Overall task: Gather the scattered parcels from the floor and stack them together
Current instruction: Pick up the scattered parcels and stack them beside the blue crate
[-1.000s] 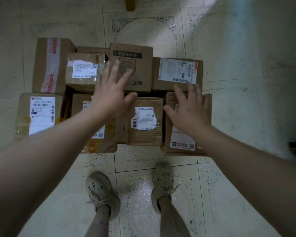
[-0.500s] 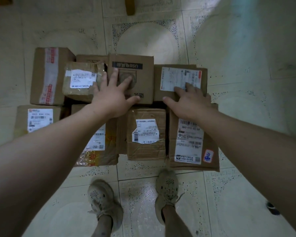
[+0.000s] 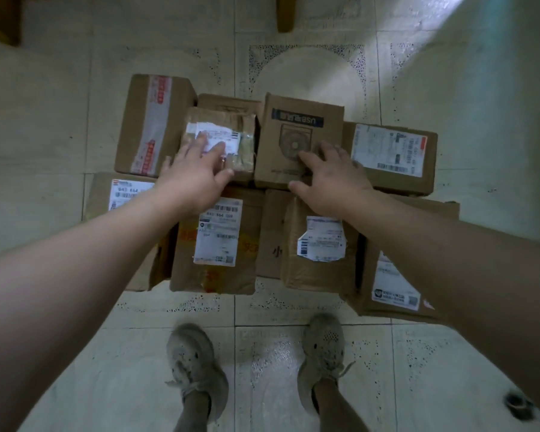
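Pale tiled floor carries clustered cardboard parcels. Right grip lies open, fingers spread, on the fan-printed box. Left grip, fingers straight, rests on the taped parcel just left of that box.

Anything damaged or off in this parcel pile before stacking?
Two things. The small taped parcel under the left hand is crumpled, and its label looks patchy and torn. The near-middle parcel carries a label with ragged, ripped edges. Nothing looks spilled.
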Motion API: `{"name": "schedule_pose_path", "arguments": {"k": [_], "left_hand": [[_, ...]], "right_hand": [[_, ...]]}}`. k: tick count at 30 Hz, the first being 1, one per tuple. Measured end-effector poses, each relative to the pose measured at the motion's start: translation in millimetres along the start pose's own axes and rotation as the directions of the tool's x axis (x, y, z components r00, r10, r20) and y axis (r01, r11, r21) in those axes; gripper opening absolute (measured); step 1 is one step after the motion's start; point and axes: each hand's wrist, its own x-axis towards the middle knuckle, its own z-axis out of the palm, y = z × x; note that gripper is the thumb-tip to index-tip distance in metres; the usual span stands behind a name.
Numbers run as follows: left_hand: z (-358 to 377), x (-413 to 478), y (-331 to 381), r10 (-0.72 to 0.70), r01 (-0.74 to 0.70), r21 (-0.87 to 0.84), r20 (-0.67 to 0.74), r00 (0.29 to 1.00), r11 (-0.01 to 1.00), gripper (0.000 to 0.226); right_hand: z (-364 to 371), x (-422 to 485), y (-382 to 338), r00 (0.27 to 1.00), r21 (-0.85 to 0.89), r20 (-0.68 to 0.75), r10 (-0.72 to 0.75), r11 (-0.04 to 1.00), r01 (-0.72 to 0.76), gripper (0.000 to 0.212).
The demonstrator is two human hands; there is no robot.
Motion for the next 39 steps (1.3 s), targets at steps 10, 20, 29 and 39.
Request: {"name": "schedule_pose_path", "arguments": {"k": [10,20,29,39], "left_hand": [[21.4,-86.6,-138.3,-0.380,0.378,-0.088,-0.004,0.925,0.921,0.095],[34.7,-87.3,-153.2,-0.287,0.302,-0.134,0.126,0.950,0.944,0.096],[71.5,-132.5,-141.9,0.226,-0.261,0.266,0.158,0.961,0.928,0.089],[93.9,-110.2,-132.7,0.216,-0.234,0.291,0.093,0.972,0.928,0.094]], "right_hand": [[66.3,-70.5,-50.6,0.963,0.025,-0.126,0.238,0.971,-0.236,0.080],[76.4,-64.1,-69.2,0.929,0.000,-0.082,0.362,0.932,-0.363,0.078],[121.4,-130.6,-88.6,0.916,-0.067,-0.150,0.371,0.921,-0.384,0.112],[124.6,-111.2,-75.7,0.894,-0.024,-0.229,0.386,0.916,-0.401,0.100]]}}
